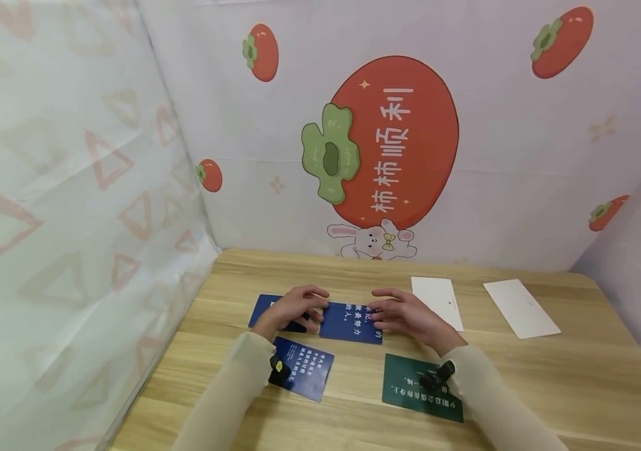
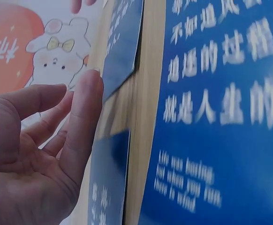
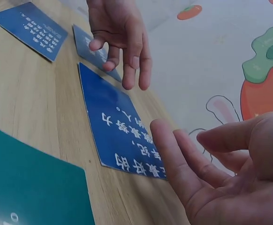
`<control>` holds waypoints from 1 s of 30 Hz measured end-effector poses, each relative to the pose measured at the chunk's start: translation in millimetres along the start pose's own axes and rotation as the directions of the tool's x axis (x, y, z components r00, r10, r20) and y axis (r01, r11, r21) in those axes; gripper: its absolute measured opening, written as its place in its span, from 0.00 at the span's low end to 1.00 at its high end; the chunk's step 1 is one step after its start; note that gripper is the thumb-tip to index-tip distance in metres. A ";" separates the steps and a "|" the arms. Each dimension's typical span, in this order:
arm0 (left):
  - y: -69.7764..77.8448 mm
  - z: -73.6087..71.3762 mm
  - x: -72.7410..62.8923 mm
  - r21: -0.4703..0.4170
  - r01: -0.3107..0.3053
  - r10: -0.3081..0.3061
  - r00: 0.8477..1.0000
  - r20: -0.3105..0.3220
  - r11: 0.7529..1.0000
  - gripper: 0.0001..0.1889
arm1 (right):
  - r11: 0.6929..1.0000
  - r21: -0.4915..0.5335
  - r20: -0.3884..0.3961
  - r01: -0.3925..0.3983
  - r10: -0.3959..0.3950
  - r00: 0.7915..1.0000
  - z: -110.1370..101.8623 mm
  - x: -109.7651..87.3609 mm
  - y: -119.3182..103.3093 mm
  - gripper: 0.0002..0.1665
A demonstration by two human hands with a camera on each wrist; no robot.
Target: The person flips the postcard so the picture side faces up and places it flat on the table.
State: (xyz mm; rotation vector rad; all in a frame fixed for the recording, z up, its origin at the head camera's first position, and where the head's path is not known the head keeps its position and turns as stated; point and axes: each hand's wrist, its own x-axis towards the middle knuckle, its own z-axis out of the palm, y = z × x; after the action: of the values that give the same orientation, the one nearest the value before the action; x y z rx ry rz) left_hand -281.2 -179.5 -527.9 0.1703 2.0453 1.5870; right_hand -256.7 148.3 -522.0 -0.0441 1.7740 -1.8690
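Observation:
A blue card (image 1: 348, 327) with white writing lies on the table between the two hands. Over its left end hovers my left hand (image 1: 299, 305), its fingers loosely bent with nothing in them. My right hand (image 1: 410, 316) is at the card's right end, fingers relaxed and holding nothing. In the right wrist view a gap shows between the left hand (image 3: 122, 42) and the blue card (image 3: 113, 117). Partly under the left hand lies another blue card (image 1: 264, 305). A third blue card (image 1: 312, 369) lies nearer, by the left wrist, and a green card (image 1: 410, 388) lies below the right wrist.
Two white cards, one upright-lying (image 1: 437, 300) and one slanted (image 1: 522, 308), rest at the back right of the wooden table (image 1: 579, 376). A printed cloth wall (image 1: 501, 188) stands behind the table, with further cloth at both sides.

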 end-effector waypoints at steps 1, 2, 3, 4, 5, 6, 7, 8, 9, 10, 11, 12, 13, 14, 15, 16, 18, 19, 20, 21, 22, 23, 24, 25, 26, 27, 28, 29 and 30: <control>0.7 2.7 1.1 -0.003 0.002 -0.002 1.000 -0.001 1.000 0.22 | 1.000 -0.007 -0.001 0.002 -0.002 1.000 -1.6 -0.9 0.1 0.31; 1.4 5.2 2.2 -0.011 0.009 -0.009 1.000 -0.003 1.000 0.22 | 1.000 -0.013 0.001 0.006 -0.006 1.000 -3.1 -1.7 0.3 0.32; 2.4 7.8 3.3 -0.018 0.017 -0.017 1.000 -0.007 1.000 0.21 | 1.000 -0.015 -0.002 0.006 -0.006 1.000 -4.8 -2.4 0.4 0.32; 3.4 10.0 4.6 -0.027 0.026 -0.026 1.000 -0.012 0.999 0.21 | 1.000 -0.019 -0.005 0.009 -0.010 1.000 -6.4 -3.3 0.4 0.32; 4.5 12.5 5.9 -0.031 0.028 -0.028 1.000 -0.013 0.999 0.21 | 1.000 -0.022 -0.009 0.012 -0.012 1.000 -8.4 -4.3 0.4 0.32; 5.8 15.1 7.3 -0.038 0.030 -0.030 0.999 -0.014 0.999 0.21 | 1.000 -0.023 -0.013 0.015 -0.015 1.000 -10.5 -5.3 0.3 0.32; 7.0 17.8 8.9 -0.047 0.033 -0.034 0.999 -0.014 0.998 0.21 | 1.000 -0.025 -0.019 0.018 -0.018 1.000 -12.4 -6.3 0.2 0.33; 8.5 20.7 10.6 -0.054 0.038 -0.038 0.999 -0.014 0.998 0.20 | 0.999 -0.028 -0.027 0.018 -0.019 0.999 -14.3 -7.5 0.0 0.33; 9.8 23.7 12.3 -0.055 0.037 -0.038 0.999 -0.012 0.998 0.20 | 0.999 -0.034 -0.037 0.016 -0.017 0.999 -16.3 -8.8 -0.1 0.32; 11.1 26.9 14.1 -0.058 0.038 -0.038 0.999 -0.011 0.998 0.20 | 0.999 -0.039 -0.046 0.014 -0.015 0.999 -18.1 -10.1 -0.3 0.32; 12.5 30.2 15.7 -0.058 0.040 -0.040 0.999 -0.008 0.998 0.20 | 0.999 -0.048 -0.048 0.014 -0.016 0.999 -19.9 -11.5 -0.6 0.32; 14.0 33.4 17.5 -0.062 0.043 -0.044 0.999 -0.007 0.997 0.20 | 0.998 -0.055 -0.053 0.012 -0.015 0.999 -21.5 -12.8 -0.9 0.33; 15.2 36.8 19.5 -0.062 0.043 -0.044 0.999 -0.006 0.997 0.20 | 0.998 -0.065 -0.058 0.011 -0.015 0.998 -23.1 -14.0 -1.3 0.33; 16.8 39.9 21.2 -0.061 0.044 -0.044 0.999 -0.005 0.997 0.20 | 0.998 -0.069 -0.067 0.009 -0.014 0.998 -24.7 -14.9 -1.6 0.33; 18.4 42.9 22.8 -0.058 0.042 -0.043 0.999 -0.003 0.997 0.20 | 0.997 -0.075 -0.070 0.011 -0.016 0.997 -26.4 -15.9 -1.9 0.33; 20.1 46.1 24.7 -0.056 0.042 -0.041 0.999 0.002 0.998 0.20 | 0.997 -0.080 -0.078 0.010 -0.017 0.997 -28.4 -16.8 -2.5 0.33; 23.9 51.7 28.6 -0.055 0.036 -0.036 0.999 0.008 0.998 0.21 | 0.995 -0.095 -0.091 0.011 -0.019 0.996 -33.3 -18.5 -3.4 0.33; 25.9 54.2 30.4 -0.053 0.034 -0.033 0.999 0.010 0.998 0.21 | 0.995 -0.100 -0.099 0.007 -0.017 0.995 -35.8 -19.0 -3.8 0.33; 28.1 56.5 32.1 -0.051 0.033 -0.032 0.999 0.011 0.998 0.21 | 0.994 -0.106 -0.108 0.002 -0.014 0.994 -38.3 -19.5 -4.2 0.34; 30.4 58.8 34.2 -0.047 0.029 -0.029 1.000 0.010 0.998 0.21 | 0.994 -0.112 -0.115 -0.001 -0.012 0.993 -40.9 -20.4 -4.5 0.34; 32.7 61.2 36.3 -0.044 0.031 -0.030 1.000 0.008 0.999 0.20 | 0.993 -0.119 -0.124 -0.007 -0.008 0.992 -43.3 -21.0 -4.6 0.34; 34.9 63.6 38.2 -0.045 0.031 -0.031 1.000 0.004 0.999 0.20 | 0.991 -0.130 -0.130 -0.011 -0.006 0.992 -45.5 -22.0 -4.9 0.34; 36.8 66.1 40.0 -0.044 0.035 -0.035 0.999 0.001 0.998 0.20 | 0.989 -0.146 -0.130 -0.013 -0.006 0.992 -47.7 -23.2 -5.2 0.35; 38.6 68.8 41.8 -0.042 0.037 -0.037 0.999 -0.001 0.998 0.19 | 0.987 -0.159 -0.139 -0.019 -0.003 0.990 -49.5 -24.0 -5.5 0.35; 40.1 71.7 43.3 -0.043 0.040 -0.040 0.999 -0.002 0.998 0.19 | 0.984 -0.178 -0.141 -0.021 -0.005 0.990 -51.2 -25.4 -5.7 0.35; 41.7 74.8 44.6 -0.044 0.044 -0.044 0.999 -0.002 0.998 0.19 | 0.981 -0.194 -0.144 -0.023 -0.006 0.990 -53.0 -26.8 -6.0 0.35; 43.0 78.0 46.0 -0.046 0.047 -0.047 0.999 0.000 0.998 0.19 | 0.976 -0.215 -0.144 -0.023 -0.008 0.990 -55.3 -28.2 -5.8 0.35; 44.2 81.3 47.3 -0.050 0.048 -0.048 0.999 0.004 0.998 0.19 | 0.973 -0.228 -0.149 -0.026 -0.008 0.989 -57.4 -30.0 -6.0 0.35; 45.2 84.6 48.4 -0.051 0.049 -0.049 0.999 0.008 0.997 0.19 | 0.969 -0.245 -0.148 -0.024 -0.013 0.989 -60.0 -31.7 -5.7 0.35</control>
State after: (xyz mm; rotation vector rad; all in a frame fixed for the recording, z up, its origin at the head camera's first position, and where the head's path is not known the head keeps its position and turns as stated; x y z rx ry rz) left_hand -291.2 -73.2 -515.7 0.1058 1.9867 1.6047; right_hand -255.5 215.8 -513.3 0.0083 2.0987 -1.6746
